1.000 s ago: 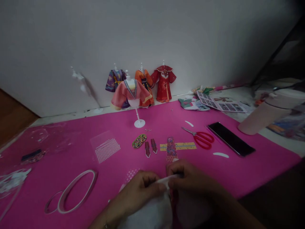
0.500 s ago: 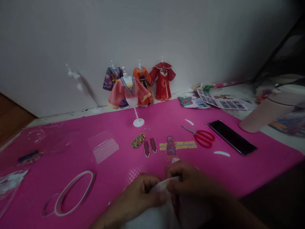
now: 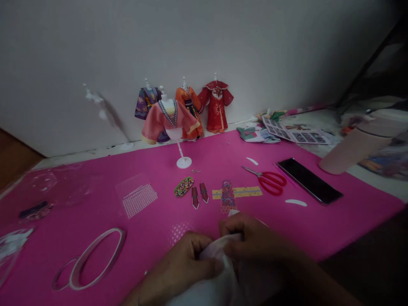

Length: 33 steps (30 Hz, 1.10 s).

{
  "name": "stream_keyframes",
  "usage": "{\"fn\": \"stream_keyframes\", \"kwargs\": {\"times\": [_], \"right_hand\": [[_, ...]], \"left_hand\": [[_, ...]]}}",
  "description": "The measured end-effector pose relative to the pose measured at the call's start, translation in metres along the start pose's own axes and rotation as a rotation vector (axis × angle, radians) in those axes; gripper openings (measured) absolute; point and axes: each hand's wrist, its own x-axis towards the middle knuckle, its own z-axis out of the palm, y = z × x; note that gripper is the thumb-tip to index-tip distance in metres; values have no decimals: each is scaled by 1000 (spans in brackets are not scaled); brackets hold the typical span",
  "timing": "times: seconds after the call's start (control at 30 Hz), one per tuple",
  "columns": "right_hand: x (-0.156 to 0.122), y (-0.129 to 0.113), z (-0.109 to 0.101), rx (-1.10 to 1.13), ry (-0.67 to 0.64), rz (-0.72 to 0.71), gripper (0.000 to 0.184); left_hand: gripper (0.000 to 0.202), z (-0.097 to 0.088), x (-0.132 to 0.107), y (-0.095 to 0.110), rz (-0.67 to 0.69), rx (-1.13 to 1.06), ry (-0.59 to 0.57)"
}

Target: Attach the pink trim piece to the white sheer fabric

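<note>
Both hands meet at the near edge of a pink mat [image 3: 95, 199]. My left hand [image 3: 185, 261] and my right hand [image 3: 251, 240] are closed, each pinching the top edge of a piece of white fabric [image 3: 216, 276] that hangs down toward me. Just beyond my fingers lie small patterned fabric pieces: a tall red one [image 3: 227, 195] across a yellow strip [image 3: 248, 192], two small pointed ones [image 3: 199, 195] and a beaded oval [image 3: 184, 186].
Red-handled scissors [image 3: 267, 179] and a black phone [image 3: 310, 180] lie to the right. A doll stand in a pink robe [image 3: 170, 121] rises mid-mat; three dressed mannequins [image 3: 216, 104] line the wall. Tape rings [image 3: 95, 257] sit left, a pale bottle [image 3: 360, 142] and leaflet [image 3: 293, 132] far right.
My hands stay pinched on the white fabric, bunching it slightly higher between them. The view has drifted a little, shifting everything on the mat leftward.
</note>
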Motion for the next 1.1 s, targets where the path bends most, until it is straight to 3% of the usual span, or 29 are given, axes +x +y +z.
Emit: {"fn": "stream_keyframes", "kwargs": {"times": [0.1,0.17,0.27,0.33,0.37,0.47,0.6,0.8,1.1], "right_hand": [[0,-2,-3,19,30,-8,5],[0,-7,-6,54,97,-60,15],[-4,-18,-8,-14,399,-300,25],[-9,-26,-5,-192,599,-423,9],[-13,-29,-2,-282,635,-430,6],[-22,-33,13,-421,540,-317,9],[-24,-30,27,-366,456,-220,14],[-25,-21,27,-272,355,-225,20],[-25,-16,29,-56,337,-121,14]], "left_hand": [[20,0,1,-3,-10,-127,44],[24,0,3,-5,5,-275,97],[28,1,5,-7,82,-494,181],[27,3,6,-6,138,-582,205],[27,4,5,-6,157,-609,215],[29,8,4,-4,169,-650,243],[31,12,4,-4,151,-663,214],[37,17,6,-7,75,-650,96],[36,18,8,-18,28,-563,121]]}}
